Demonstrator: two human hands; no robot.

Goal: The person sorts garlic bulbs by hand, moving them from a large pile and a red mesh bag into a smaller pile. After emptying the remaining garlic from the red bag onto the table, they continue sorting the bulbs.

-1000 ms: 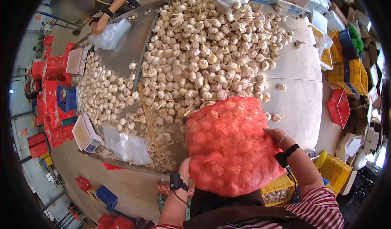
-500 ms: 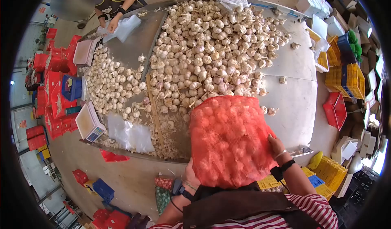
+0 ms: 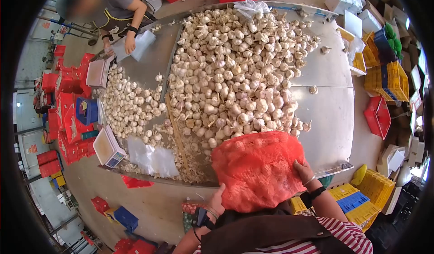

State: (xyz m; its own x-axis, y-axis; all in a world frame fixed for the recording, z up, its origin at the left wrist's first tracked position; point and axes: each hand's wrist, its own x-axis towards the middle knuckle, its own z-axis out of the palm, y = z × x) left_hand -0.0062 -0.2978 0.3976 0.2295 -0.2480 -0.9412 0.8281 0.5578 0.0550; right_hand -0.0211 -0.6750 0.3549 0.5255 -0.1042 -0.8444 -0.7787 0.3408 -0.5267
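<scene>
A red mesh bag (image 3: 257, 170) full of garlic bulbs lies at the near edge of the metal table (image 3: 323, 105), against my body. My left hand (image 3: 216, 200) presses on the bag's lower left side. Gripping the mesh on the right side is my right hand (image 3: 304, 171). Just beyond the bag spreads a large heap of loose garlic (image 3: 235, 68). A smaller garlic pile (image 3: 131, 107) lies to the left, past a wooden strip (image 3: 177, 132).
Two scales (image 3: 108, 146) (image 3: 97, 72) stand on the table's left edge, with plastic bags (image 3: 151, 157) nearby. A co-worker (image 3: 120, 10) handles plastic at the far left. Yellow crates (image 3: 361, 202) stand at the near right, red crates (image 3: 70, 114) at the left.
The bag has dropped lower and toward me, its top sagging, and more loose garlic shows beyond it. Both hands moved with it. The co-worker's head and arms have shifted.
</scene>
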